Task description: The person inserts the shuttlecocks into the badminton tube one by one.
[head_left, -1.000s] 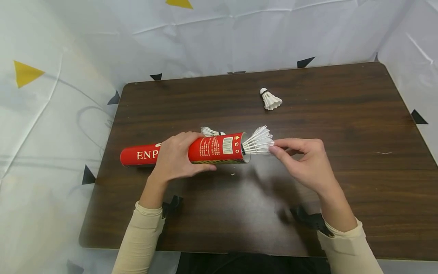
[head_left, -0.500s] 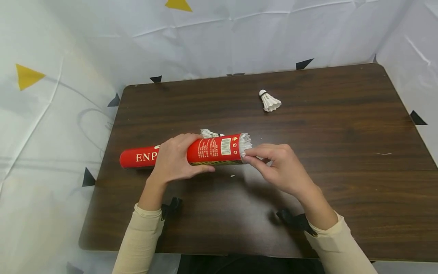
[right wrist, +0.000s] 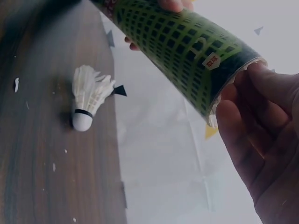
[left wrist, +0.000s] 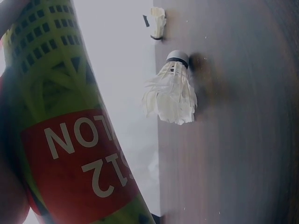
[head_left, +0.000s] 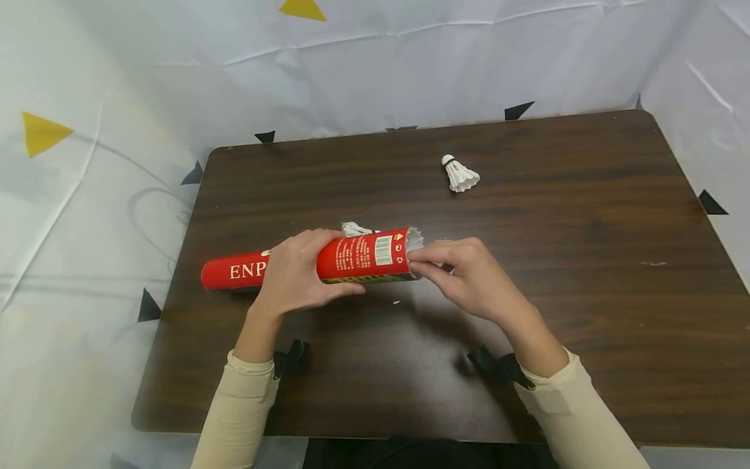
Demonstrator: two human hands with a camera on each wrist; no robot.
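A red and green shuttlecock tube (head_left: 363, 254) lies slanted across my left hand (head_left: 295, 268), which grips it around the middle. At the tube's right end, a shuttlecock (head_left: 415, 238) sits mostly inside, its white feather edge showing at the mouth. My right hand (head_left: 463, 277) pinches that feather edge, thumb and fingertips right at the tube's rim. Behind the tube lies another shuttlecock (head_left: 355, 228), partly hidden in the head view; the left wrist view shows this shuttlecock (left wrist: 172, 91) with its feathers ragged. Below the tube in the right wrist view is the same shuttlecock (right wrist: 88, 98).
One more shuttlecock (head_left: 460, 174) lies farther back on the dark wooden table (head_left: 586, 273). Small white scraps (head_left: 396, 302) are scattered on the tabletop. White sheeting (head_left: 375, 71) with yellow and black triangles borders the table's back and sides.
My right hand has moved left with the shuttlecock, which has slid from mostly outside to mostly inside the tube. The left hand stays around the tube.
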